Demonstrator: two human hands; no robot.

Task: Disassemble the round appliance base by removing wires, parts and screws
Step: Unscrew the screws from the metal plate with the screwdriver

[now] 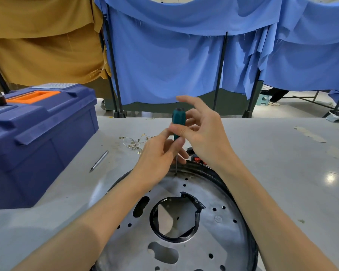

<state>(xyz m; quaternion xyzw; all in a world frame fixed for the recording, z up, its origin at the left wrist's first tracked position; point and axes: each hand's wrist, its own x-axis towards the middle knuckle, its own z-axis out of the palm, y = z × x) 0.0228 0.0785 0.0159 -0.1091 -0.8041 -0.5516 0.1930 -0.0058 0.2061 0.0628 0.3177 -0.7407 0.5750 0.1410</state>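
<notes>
One screwdriver (pixel 178 117) upright at base (pixel 219 222) rim, left hand (pixel 157 159), right hand (pixel 205 137) pinching

L hand (pixel 157 153) & R hand (pixel 204 137) hold teal screwdriver (pixel 178 118) upright, tip on round base (pixel 223 231).

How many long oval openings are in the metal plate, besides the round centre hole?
2. The left oval opening lies beside the centre hole; the near oval opening lies below it. The arms may hide more.

Round perforated silver metal appliance base (pixel 219 227), black-rimmed: lies flat at grey table's (pixel 272 173) near edge, torn black ring around central hole.
</notes>
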